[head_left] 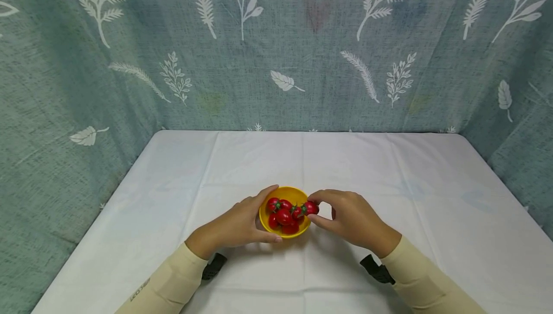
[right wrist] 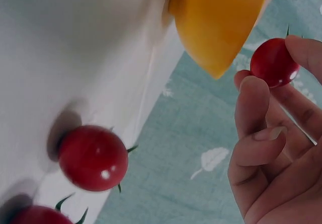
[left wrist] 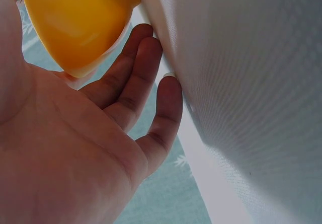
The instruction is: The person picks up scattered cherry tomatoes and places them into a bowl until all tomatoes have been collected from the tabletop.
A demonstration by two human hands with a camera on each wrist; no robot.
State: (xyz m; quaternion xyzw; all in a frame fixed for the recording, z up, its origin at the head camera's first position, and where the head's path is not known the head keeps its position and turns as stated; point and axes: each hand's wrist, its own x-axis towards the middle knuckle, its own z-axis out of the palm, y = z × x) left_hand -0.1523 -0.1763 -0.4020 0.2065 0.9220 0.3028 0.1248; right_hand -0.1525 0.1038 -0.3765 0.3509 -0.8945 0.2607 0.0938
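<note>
A yellow bowl (head_left: 290, 193) with several red cherry tomatoes (head_left: 283, 216) inside stands on the white-covered table. My left hand (head_left: 239, 223) holds the bowl from the left, index finger at the far rim and thumb at the near side. The left wrist view shows the bowl's outer wall (left wrist: 83, 22) and the other fingers beneath it, near the cloth. Between thumb and fingertips, my right hand (head_left: 354, 218) pinches a cherry tomato (right wrist: 274, 63) at the bowl's right rim. Two more cherry tomatoes, one whole (right wrist: 94, 157) and one cut off by the frame (right wrist: 40, 216), lie on the cloth.
A white cloth (head_left: 367, 160) with fold lines covers the table. Behind it and along both sides hangs a grey-green curtain (head_left: 259, 98) with white leaf prints. The right hand mostly hides the loose tomatoes from the head view.
</note>
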